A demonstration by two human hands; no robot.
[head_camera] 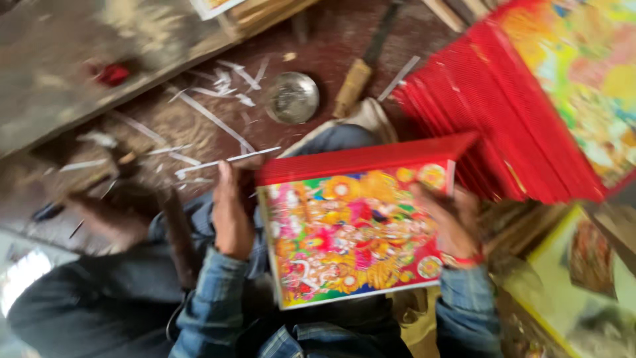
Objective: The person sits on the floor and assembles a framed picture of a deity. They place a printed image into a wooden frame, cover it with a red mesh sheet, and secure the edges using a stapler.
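I hold a red-framed picture (351, 232) with a bright, many-coloured print, tilted over my lap. My left hand (230, 215) grips its left edge, fingers along the frame. My right hand (454, 222) holds the right edge, thumb on the front, a red thread band at the wrist. Blue checked sleeves cover both forearms. The frame is blurred by motion.
A fanned stack of similar red-framed pictures (523, 113) stands at the upper right. A small metal bowl (292, 97) and a wooden-handled knife (361, 73) lie on the reddish floor among white paper strips (212, 116). Another framed print (576, 285) leans at the lower right.
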